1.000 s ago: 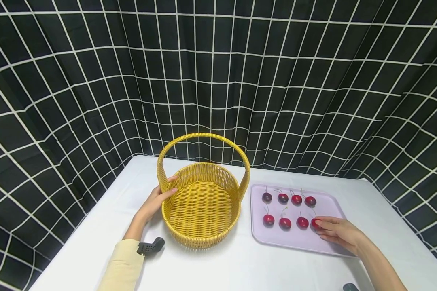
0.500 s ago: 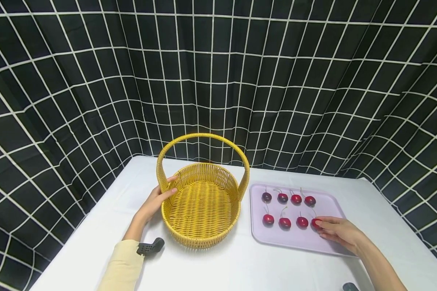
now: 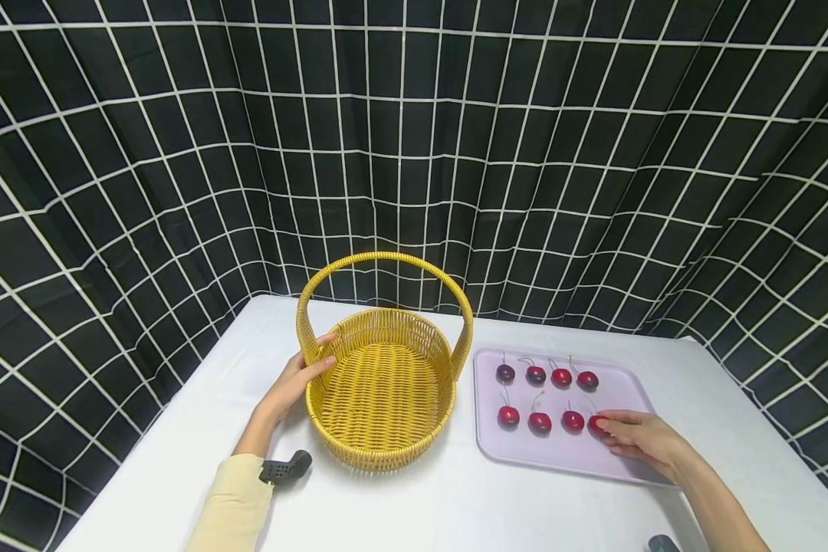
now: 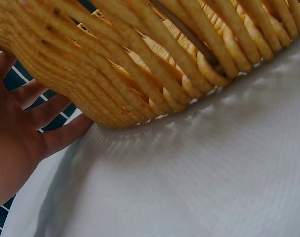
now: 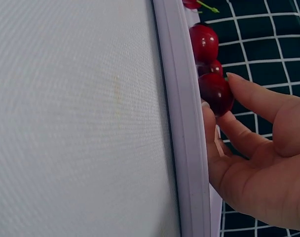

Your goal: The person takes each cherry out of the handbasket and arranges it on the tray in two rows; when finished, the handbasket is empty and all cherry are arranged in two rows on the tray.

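Observation:
A yellow woven basket (image 3: pixel 381 454) with a tall arched handle stands left of centre in the head view, nothing inside it. My left hand (image 3: pixel 291 387) grips its left rim beside the handle's foot, and in the left wrist view fingers (image 4: pixel 66 134) lie along its outer wall. On the lilac tray (image 3: pixel 524 452), cherries with stems lie in two rows. My right hand (image 3: pixel 645 441) pinches the cherry (image 3: pixel 597 426) at the right end of the near row. In the right wrist view, thumb and fingers sit around this dark red cherry (image 5: pixel 216 95), low by the tray's edge.
The far row of cherries (image 3: pixel 561 378) lies toward the tray's back edge; other near-row cherries (image 3: pixel 573 422) are left of my right hand. White cloth (image 3: pixel 421 506) covers the table. A black grid-patterned curtain (image 3: pixel 400 153) hangs behind and at both sides.
The cherry at my right fingertips has tilted very slightly to the left. My left hand and the basket keep their places.

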A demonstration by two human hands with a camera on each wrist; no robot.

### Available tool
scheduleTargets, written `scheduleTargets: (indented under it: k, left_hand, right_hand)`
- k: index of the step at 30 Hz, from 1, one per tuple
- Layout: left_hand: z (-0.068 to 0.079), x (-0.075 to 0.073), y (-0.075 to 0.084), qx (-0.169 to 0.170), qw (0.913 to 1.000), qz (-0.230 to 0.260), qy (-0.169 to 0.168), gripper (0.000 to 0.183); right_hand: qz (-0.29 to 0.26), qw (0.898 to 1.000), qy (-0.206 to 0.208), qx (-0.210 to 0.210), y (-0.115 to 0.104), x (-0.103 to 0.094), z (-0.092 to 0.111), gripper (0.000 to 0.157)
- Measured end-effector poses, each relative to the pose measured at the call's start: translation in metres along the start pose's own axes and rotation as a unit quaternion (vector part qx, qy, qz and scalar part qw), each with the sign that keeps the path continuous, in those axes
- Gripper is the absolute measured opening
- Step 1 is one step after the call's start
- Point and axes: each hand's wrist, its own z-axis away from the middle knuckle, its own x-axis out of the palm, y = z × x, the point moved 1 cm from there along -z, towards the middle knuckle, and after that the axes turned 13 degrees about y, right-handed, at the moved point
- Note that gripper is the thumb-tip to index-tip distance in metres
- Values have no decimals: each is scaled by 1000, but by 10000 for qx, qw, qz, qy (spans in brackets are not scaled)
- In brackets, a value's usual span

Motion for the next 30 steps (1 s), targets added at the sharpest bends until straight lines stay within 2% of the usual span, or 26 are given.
scheduleTargets:
  k: [10,17,23,30]
  left_hand:
    - [0,-1,3,-9,10000,-10,23,55]
    - [0,-2,4,25,10000,-17,-4,58]
    - [0,-2,5,36,10000,8,24,58]
    - [1,-4,5,66,10000,-42,49,59]
  right_hand:
    - [297,9991,313,44,-4,0,-2,50]
    - [216,9975,591,324,-6,-1,-2,57]
    - [112,9974,618,361,-6,-4,-2,58]
    - [-181,9990,376,146,-2,-10,2,53]
